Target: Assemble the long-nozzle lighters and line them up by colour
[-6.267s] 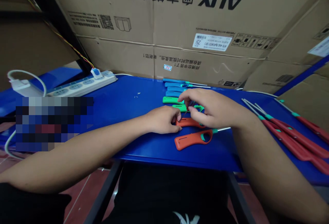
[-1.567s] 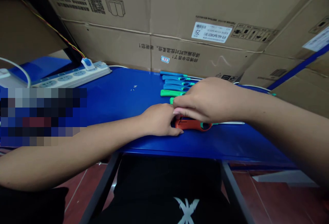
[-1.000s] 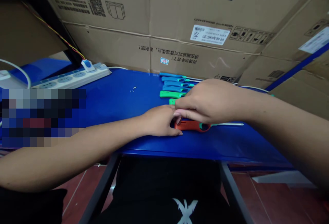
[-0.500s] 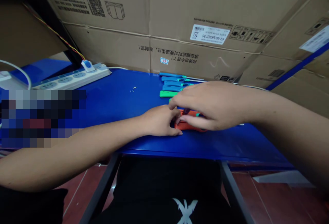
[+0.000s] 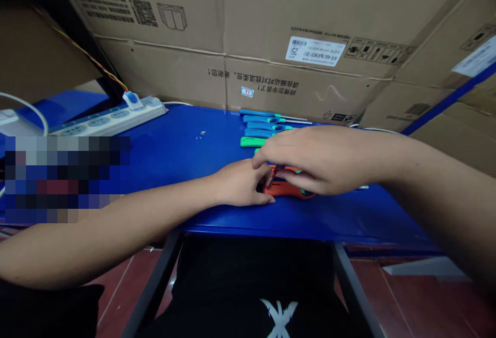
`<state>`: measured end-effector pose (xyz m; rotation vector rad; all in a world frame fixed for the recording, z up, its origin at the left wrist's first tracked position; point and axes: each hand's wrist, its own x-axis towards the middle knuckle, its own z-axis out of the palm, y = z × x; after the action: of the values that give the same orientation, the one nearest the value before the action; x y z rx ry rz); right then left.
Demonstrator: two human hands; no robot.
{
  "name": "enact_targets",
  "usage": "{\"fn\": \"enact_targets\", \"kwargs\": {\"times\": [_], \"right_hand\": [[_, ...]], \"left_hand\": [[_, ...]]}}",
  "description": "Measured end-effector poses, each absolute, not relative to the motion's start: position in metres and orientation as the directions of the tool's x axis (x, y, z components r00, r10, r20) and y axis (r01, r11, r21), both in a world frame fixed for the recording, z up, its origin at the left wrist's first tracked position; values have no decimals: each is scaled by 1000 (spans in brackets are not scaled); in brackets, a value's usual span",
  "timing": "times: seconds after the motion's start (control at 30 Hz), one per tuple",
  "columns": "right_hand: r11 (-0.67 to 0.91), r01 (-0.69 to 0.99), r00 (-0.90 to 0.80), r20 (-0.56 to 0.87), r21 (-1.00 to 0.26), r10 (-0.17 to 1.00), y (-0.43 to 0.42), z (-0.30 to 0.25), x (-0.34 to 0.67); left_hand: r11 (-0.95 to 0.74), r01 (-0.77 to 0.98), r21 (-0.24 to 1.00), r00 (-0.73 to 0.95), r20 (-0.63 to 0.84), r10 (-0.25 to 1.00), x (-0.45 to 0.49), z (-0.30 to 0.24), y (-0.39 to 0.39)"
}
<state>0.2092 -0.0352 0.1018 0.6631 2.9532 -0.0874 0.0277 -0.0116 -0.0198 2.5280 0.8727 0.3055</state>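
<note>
My left hand (image 5: 238, 185) rests on the blue table (image 5: 186, 152), its curled fingers pressed against the handle end of an orange long-nosed lighter (image 5: 284, 189). My right hand (image 5: 321, 159) lies over the same lighter from the right, thumb and fingers pinching at its handle; a second orange piece shows just under the palm. The lighter's metal nose (image 5: 362, 187) sticks out to the right beneath my wrist. Right behind my hands lies a row of green lighters (image 5: 251, 141) and blue lighters (image 5: 261, 120).
Large cardboard boxes (image 5: 271, 43) stand along the table's back edge. A white power strip (image 5: 112, 118) with a plug and cable lies at the back left. A blurred patch covers the left of the table. The table's front edge is close to my hands.
My right hand has shifted over the orange lighter and its fingers have spread and closed on the handle. My left hand has stayed put. The view turned left since the oldest frame.
</note>
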Motion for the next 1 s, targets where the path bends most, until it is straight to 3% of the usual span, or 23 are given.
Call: {"fn": "enact_targets", "kwargs": {"times": [0.07,0.17,0.2,0.33,0.47,0.53,0.63,0.8,0.93,1.0], "right_hand": [[901,433,-895,-128,-23,427,-35,101,208],[837,530,-823,-156,139,547,-34,99,207],[838,527,-825,-154,141,544,-34,99,207],[913,406,-912,-92,-49,400,-35,98,207],[852,510,-845,-121,117,522,-36,99,203],[858,508,-847,-139,71,513,-34,98,203],[901,416,-909,-85,-122,408,-30,95,207],[847,531,-847,-46,-28,529,-26,89,215],[892,433,-899,7,-130,437,-27,88,218],[864,499,-865,18,-64,501,-28,87,220]], "left_hand": [[-701,538,468,775,52,630,28,-19,-12],[-727,504,466,797,73,600,29,-19,-12],[-730,500,465,799,77,596,29,-19,-12],[-714,541,444,778,59,626,28,-21,-11],[-731,518,444,797,60,601,27,-20,-11],[-722,528,448,792,47,608,27,-19,-11],[-704,554,445,775,34,631,27,-17,-11],[-720,532,446,796,26,604,27,-15,-10],[-704,539,463,793,4,610,28,-14,-9],[-707,535,462,797,3,604,28,-13,-9]]}}
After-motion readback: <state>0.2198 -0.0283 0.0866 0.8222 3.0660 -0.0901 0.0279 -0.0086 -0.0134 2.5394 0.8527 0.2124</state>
